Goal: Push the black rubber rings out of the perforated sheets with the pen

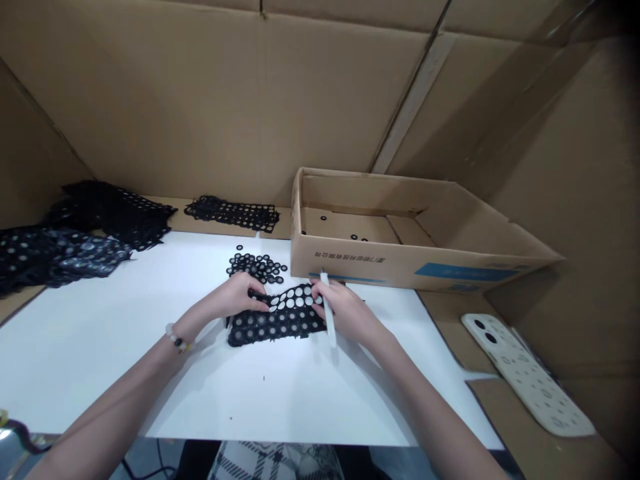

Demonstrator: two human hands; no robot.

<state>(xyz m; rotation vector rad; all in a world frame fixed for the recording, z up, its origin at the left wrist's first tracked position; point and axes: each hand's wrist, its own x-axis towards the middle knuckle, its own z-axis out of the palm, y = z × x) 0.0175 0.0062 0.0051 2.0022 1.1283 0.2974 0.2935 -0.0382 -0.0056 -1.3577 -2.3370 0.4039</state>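
Observation:
In front of me lies a black perforated sheet point(275, 325) with rows of round pale discs. Its far edge is folded up, showing brighter white discs. My left hand point(241, 295) pinches the left end of that folded edge. At the other end, my right hand point(345, 307) grips the sheet's edge and also carries a white pen-like tool point(329, 310), which slants across the fingers. Just beyond the sheet is a heap of small black rings point(257, 267), near my left fingers.
An open cardboard box point(360, 257) stands at the back right with a few rings inside. Black perforated sheets point(120, 213) are piled at the left, and another strip point(233, 213) lies at the back. A phone in a pale case point(525, 373) rests at the right.

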